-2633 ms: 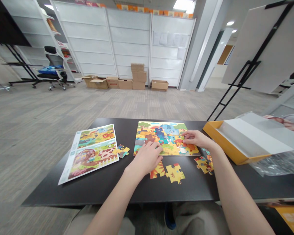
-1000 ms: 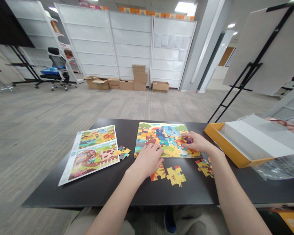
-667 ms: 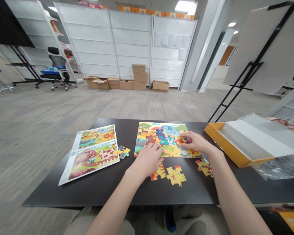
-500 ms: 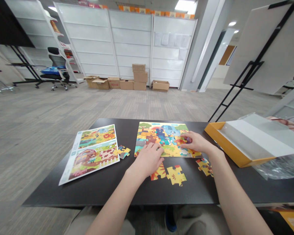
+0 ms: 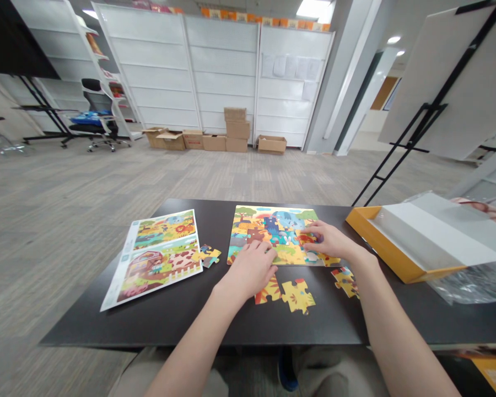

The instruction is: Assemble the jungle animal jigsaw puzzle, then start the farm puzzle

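A colourful animal jigsaw puzzle (image 5: 287,220) lies on the black table. My left hand (image 5: 254,267) rests palm down over its lower left edge, fingers spread and holding nothing. At the puzzle's right side, the curled fingers of my right hand (image 5: 326,241) are on a puzzle piece (image 5: 308,238), partly hidden by them. Below the puzzle lie a yellow piece (image 5: 298,296) and an orange-and-yellow piece (image 5: 269,290) beside my left hand. More loose pieces (image 5: 345,282) sit by my right wrist, and others (image 5: 207,256) lie left of the puzzle.
A printed picture sheet (image 5: 155,256) lies on the table's left part, touching loose pieces. On the right stands a yellow box (image 5: 397,248) with a white flap, next to clear plastic wrap (image 5: 471,284). The black table's (image 5: 149,325) front edge is near my lap.
My right hand's fingertips have shifted very slightly left over the puzzle. My left hand stays in place, and the loose pieces have not moved.
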The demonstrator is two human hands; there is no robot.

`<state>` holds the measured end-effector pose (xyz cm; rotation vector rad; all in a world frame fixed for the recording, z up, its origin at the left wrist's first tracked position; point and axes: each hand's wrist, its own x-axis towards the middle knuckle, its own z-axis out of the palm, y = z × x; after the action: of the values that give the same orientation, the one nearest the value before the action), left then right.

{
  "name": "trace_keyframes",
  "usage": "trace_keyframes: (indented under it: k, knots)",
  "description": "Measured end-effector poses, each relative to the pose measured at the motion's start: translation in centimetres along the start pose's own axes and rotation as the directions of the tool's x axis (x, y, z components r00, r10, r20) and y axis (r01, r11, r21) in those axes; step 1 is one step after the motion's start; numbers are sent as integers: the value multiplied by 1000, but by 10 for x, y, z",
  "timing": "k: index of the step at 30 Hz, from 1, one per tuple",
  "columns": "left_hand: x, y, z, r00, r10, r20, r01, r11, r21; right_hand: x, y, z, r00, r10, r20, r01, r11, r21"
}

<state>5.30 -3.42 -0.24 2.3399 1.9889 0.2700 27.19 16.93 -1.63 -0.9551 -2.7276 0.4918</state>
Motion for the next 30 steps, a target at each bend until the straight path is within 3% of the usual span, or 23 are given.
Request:
trace_keyframes:
  k: [19, 23, 26, 30]
  knots:
    - [3, -3, 4, 999, 11, -34, -10, 999, 39, 0, -5, 7, 1000, 23, 4, -22, 988, -154]
    - [3, -3, 4, 999, 12, -30, -11, 999, 43, 0, -5, 8, 1000, -21, -14, 19, 990, -136]
    - [3, -2, 4, 1000, 8, -28, -7, 999, 43, -3, -3, 2, 1000, -21, -23, 20, 998, -67]
    - [3, -3, 5, 1000, 7, -22, -7, 999, 36, -10, 7, -15, 991, 96, -94, -98, 995, -24]
